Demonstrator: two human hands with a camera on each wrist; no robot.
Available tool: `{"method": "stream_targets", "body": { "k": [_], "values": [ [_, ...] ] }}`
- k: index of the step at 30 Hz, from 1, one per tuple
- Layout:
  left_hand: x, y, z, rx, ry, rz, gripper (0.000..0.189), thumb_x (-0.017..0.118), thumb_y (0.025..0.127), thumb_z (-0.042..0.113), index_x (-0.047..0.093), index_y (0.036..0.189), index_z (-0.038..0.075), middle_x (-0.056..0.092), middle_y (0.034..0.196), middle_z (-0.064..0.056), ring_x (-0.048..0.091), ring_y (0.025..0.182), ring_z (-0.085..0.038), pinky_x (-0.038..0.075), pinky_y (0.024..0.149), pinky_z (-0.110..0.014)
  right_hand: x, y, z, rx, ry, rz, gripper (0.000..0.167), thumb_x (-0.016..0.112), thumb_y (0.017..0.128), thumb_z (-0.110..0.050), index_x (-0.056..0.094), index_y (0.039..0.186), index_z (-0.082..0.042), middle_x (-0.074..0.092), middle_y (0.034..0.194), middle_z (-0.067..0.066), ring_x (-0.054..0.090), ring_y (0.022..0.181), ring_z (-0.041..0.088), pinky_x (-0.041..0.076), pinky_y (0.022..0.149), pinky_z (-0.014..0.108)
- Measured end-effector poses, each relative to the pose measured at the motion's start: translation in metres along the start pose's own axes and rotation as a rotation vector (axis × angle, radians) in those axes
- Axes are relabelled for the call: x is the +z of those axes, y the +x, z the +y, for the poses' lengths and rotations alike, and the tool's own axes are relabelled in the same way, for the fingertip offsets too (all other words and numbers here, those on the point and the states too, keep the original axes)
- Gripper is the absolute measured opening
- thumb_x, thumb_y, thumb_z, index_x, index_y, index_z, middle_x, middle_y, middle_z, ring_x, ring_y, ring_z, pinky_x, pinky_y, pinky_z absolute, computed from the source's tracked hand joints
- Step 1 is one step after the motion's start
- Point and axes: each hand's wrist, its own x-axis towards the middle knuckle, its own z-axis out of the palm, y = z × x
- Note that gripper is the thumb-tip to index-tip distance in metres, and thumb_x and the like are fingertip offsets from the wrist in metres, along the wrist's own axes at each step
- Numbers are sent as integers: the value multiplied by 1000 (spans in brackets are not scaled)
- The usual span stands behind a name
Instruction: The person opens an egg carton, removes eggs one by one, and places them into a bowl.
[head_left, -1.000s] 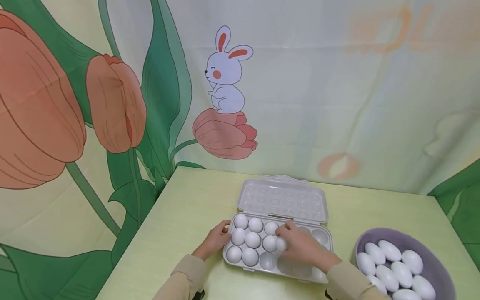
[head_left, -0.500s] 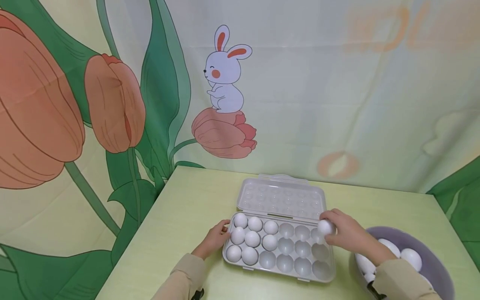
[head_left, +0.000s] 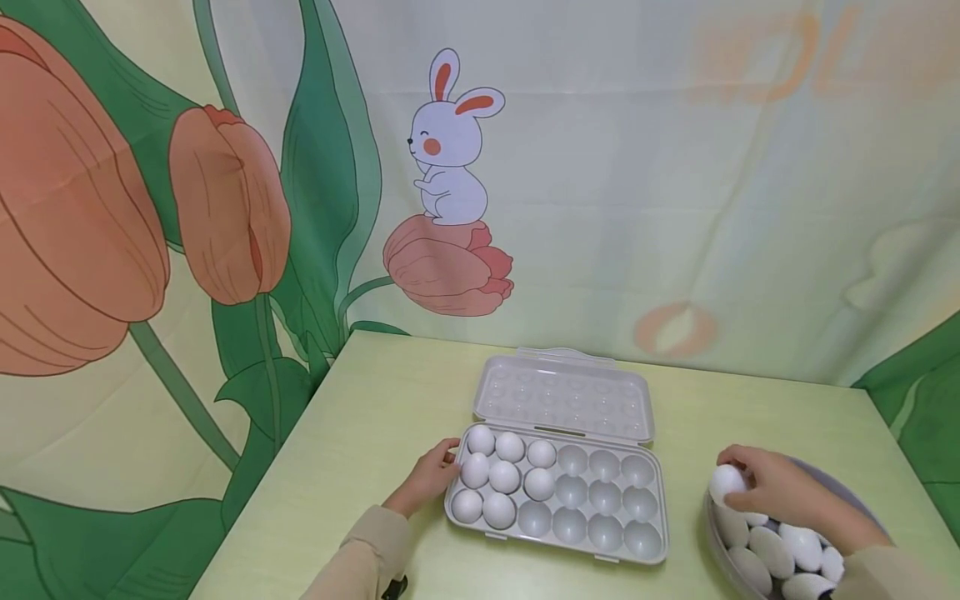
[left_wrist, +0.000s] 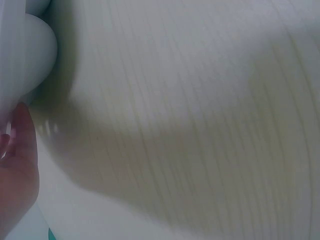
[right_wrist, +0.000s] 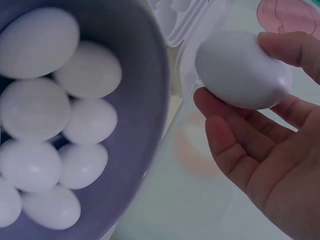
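Observation:
My right hand (head_left: 787, 493) holds a white egg (head_left: 727, 483) over the left rim of a purple bowl (right_wrist: 146, 85). In the right wrist view the thumb lies on top of this egg and the fingers curl beneath it. More white eggs (right_wrist: 34, 110) fill the bowl. An egg carton (head_left: 606, 497) lies with its lid (head_left: 566, 398) folded back. Several eggs (head_left: 504, 477) sit in its left columns; the cups on its right are bare. At the carton's left edge, my left hand (head_left: 429, 479) grips the rim, its fingers partly hidden in the left wrist view.
The carton and bowl stand on a pale wood-grained table (head_left: 390, 392), with a strip of tabletop between them. Behind the table hangs a cloth (head_left: 592, 208) printed with tulips and a white rabbit. Beige sleeves (head_left: 367, 550) cover both forearms.
The right hand has carried the egg rightward, from above the carton's middle to the bowl's rim, uncovering the bare cups. The left hand has stayed at the carton's left edge.

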Motion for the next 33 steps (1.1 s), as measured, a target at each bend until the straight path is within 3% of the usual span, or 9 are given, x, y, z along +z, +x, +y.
{"method": "stream_targets", "body": {
  "k": [4, 10, 15, 25, 33],
  "values": [
    [0, 1, 0, 0, 5, 1, 39, 49, 85, 6, 44, 123, 1, 51, 92, -12, 51, 82, -19, 45, 70, -29, -1, -10, 14, -34, -47, -7, 34, 70, 70, -22, 57, 97, -7, 55, 87, -1, 45, 73, 2, 40, 59, 22],
    [1, 1, -2, 2, 5, 2, 39, 49, 85, 5, 44, 123, 1, 51, 92, -11, 52, 82, -19, 45, 70, -30, 0, -24, 28, -10, -80, -55, 33, 70, 68, -25, 55, 93, -11, 52, 82, -4, 41, 69, -2, 36, 58, 19],
    [1, 1, -2, -2, 6, 1, 39, 49, 85, 6, 44, 124, 1, 51, 93, -11, 52, 84, -20, 45, 72, -31, 2, -33, 37, 44, -69, -120, 31, 70, 66, -23, 54, 91, -11, 50, 80, -2, 39, 67, 0, 35, 57, 19],
    [1, 1, -2, 0, 8, 4, 38, 49, 85, 5, 44, 123, 1, 51, 92, -12, 52, 84, -20, 45, 71, -31, 12, -48, 53, 23, 17, -198, 25, 65, 62, -12, 52, 83, -9, 45, 73, -4, 35, 62, -2, 31, 53, 19],
    [2, 1, -2, -16, 8, -3, 39, 48, 86, 6, 44, 124, 2, 51, 93, -11, 52, 84, -20, 45, 71, -31, 22, -57, 58, 10, -51, -154, 26, 68, 60, -13, 50, 79, -13, 40, 69, -6, 32, 61, -2, 25, 54, 20]
  ]
}}
